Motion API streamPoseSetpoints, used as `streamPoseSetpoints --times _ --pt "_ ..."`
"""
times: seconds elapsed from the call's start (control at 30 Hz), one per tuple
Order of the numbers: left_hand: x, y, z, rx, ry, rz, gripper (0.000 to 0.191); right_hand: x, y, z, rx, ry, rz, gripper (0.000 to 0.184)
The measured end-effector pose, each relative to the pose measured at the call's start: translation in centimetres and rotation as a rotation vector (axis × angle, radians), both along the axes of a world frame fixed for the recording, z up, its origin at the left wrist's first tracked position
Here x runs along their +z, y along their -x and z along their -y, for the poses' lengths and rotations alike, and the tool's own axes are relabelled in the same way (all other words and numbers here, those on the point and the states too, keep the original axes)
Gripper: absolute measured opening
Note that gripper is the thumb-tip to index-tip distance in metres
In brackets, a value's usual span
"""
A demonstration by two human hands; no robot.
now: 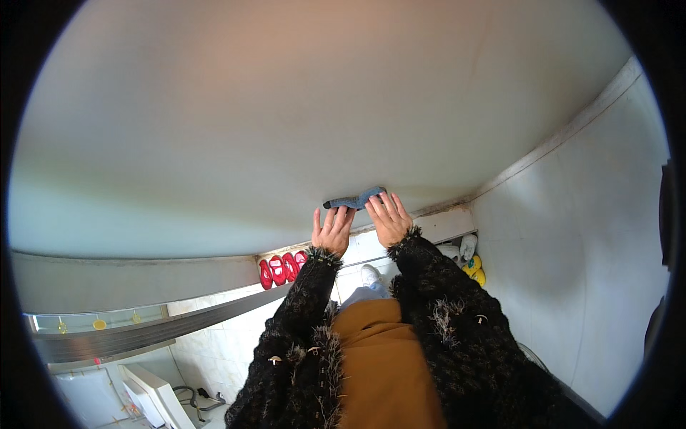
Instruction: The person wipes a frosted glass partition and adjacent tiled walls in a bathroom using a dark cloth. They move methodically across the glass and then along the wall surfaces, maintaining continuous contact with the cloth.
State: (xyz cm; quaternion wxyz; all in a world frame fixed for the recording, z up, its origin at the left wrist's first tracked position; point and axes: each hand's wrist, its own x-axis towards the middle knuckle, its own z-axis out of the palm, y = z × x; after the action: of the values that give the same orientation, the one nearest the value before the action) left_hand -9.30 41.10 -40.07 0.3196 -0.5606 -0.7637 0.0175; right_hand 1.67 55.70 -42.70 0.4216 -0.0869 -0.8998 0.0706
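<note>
A folded grey-blue cloth (348, 202) with a black left end lies against a broad, pale, smooth wall surface (300, 123). My left hand (331, 234) reaches up to its lower edge, and the fingertips meet the cloth near its middle. Over the right end rest the fingers of my right hand (392, 222), stretched out almost straight. Both hands hold the cloth flat to the surface, palms turned towards it. The underside of the cloth is hidden.
Several red shoes (278, 270) stand in a row at lower left, beside a long metal rail (161, 327). Yellow shoes (475, 270) and pale shoes (468, 246) sit by the tiled wall (557, 236) on the right. A white appliance with an open door (153, 394) and a dark hose (195, 402) are at bottom left.
</note>
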Motion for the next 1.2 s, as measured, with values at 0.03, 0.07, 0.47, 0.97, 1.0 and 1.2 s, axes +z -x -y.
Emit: streamPoseSetpoints --times 0.03,0.07,0.47,0.97,1.0,1.2 --pt "0.1 -0.2 -0.2 -0.002 -0.022 -0.066 0.041 0.3 0.0 0.2 -0.012 0.018 -0.057 0.031" --pt "0.7 -0.4 -0.4 0.019 -0.06 0.001 0.039 1.0 0.2 0.2 -0.019 0.022 -0.081 0.032" --pt "0.7 0.5 -0.6 -0.097 -0.093 -0.092 0.036 0.8 0.4 0.4 -0.065 0.066 -0.151 0.029" --pt "3.8 -4.2 -11.1 -0.236 -0.058 0.033 0.038 2.7 -1.8 -4.6 -0.545 0.428 -0.182 0.048" --pt "4.2 -4.6 -12.1 -0.266 -0.112 -0.019 0.038 2.9 -2.0 -5.5 -0.536 0.406 -0.251 0.047" --pt "3.0 -1.7 -8.2 -0.287 0.03 -0.075 0.039 1.3 -1.4 -2.4 -0.253 0.468 -0.257 0.052"
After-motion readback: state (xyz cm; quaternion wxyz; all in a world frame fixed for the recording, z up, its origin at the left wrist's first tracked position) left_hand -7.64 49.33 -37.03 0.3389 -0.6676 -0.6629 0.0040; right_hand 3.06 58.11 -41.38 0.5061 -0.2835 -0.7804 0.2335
